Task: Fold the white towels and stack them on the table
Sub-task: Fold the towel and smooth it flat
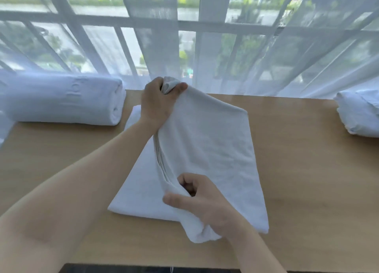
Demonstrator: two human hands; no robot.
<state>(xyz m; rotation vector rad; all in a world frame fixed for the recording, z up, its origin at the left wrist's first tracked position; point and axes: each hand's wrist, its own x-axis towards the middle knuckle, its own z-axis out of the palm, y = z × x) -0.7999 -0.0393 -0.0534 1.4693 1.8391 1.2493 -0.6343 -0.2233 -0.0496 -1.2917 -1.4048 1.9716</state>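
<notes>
Towel in hand [205, 149]: lay mid-counter, partly folded, one flap lifted over the layer beneath.
Left hand [158, 102]: clamped on the far corner, fingers bunched round the cloth.
Right hand [203, 201]: pinched the near edge of the same flap.
Done: judged one thick folded bundle [61, 98] at far left; this fold under way.
Left: likely laying the flap flat, then stacking.
Counter [307, 149]: wooden, against a curtained window.
Hard to tell: white bundle [359, 117] at far right cut off by the frame, folded or not unclear; layer count hidden.
</notes>
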